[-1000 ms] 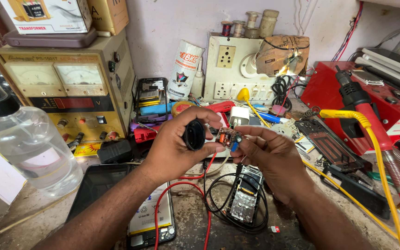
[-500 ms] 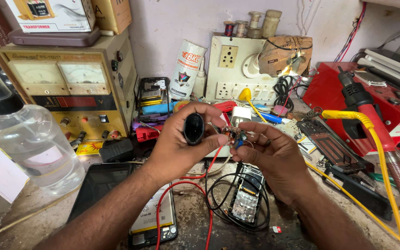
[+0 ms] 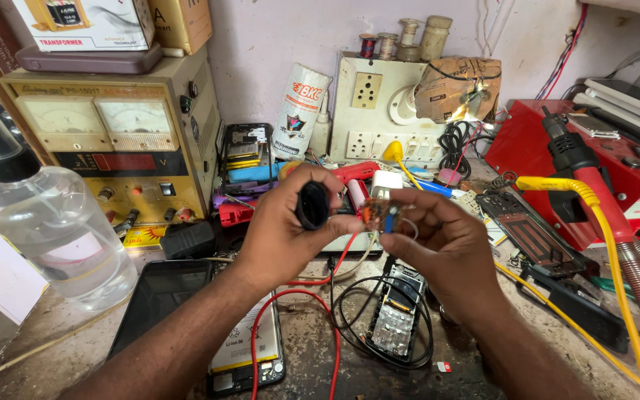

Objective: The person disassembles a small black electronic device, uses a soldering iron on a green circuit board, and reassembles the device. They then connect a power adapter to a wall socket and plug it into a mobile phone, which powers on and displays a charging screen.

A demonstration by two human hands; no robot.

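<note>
My left hand pinches a small black round part between thumb and fingers, held up over the bench. Just right of it, my right hand grips a tiny circuit board with orange and blue components. The two pieces are almost touching. A red wire loops down below the hands to the bench. Directly under my right hand lies an opened phone ringed by a black cable.
A beige power supply with two meters stands at the left, a clear spray bottle before it. A dark tablet, a white socket board, a red station and a yellow hose crowd the bench.
Both hands have risen a little and drawn closer together, bringing the black part and the small board nearer each other.
</note>
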